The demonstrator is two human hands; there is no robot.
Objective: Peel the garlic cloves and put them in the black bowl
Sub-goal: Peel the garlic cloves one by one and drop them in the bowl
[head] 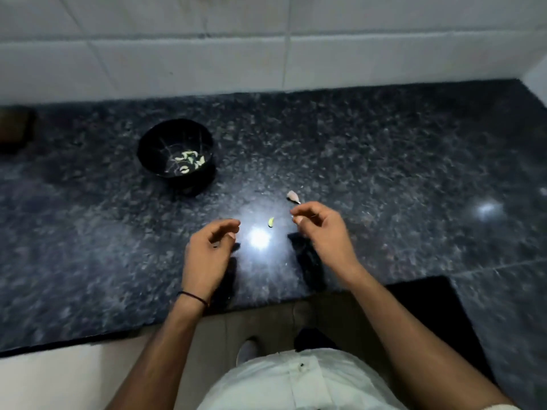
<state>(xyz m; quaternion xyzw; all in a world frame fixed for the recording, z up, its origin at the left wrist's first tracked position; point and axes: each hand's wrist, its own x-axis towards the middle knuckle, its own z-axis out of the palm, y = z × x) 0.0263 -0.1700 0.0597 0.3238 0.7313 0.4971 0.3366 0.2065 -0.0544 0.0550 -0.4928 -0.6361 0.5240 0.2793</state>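
Looking down through the head camera, I see the dark speckled granite bench point(384, 161) filling most of the view, with a bright light glare on it between the two hands. Behind it stands a white tiled wall point(266, 54). At the bottom edge is the person's white garment point(296, 386).

The black bowl point(148, 143) sits on the bench to the far left, well apart from both hands. Several peeled garlic cloves point(189, 161) lie on its bottom.

The left hand point(210, 250) hovers over the near part of the bench, fingers loosely curled and thumb apart from them, and I see nothing in it. A thin dark band point(194, 297) circles that wrist.

The right hand point(319, 229) hangs just across the glare from it with its fingers curled toward the thumb. A pale pinkish scrap of garlic skin point(293, 196) shows right at its fingertips. The picture is too blurred for me to tell whether the hand pinches the scrap or it lies on the bench just beyond.

Between the hands, nearer the right one, is a single small yellowish garlic clove point(270, 222). I cannot tell whether it rests on the bench or is above it.
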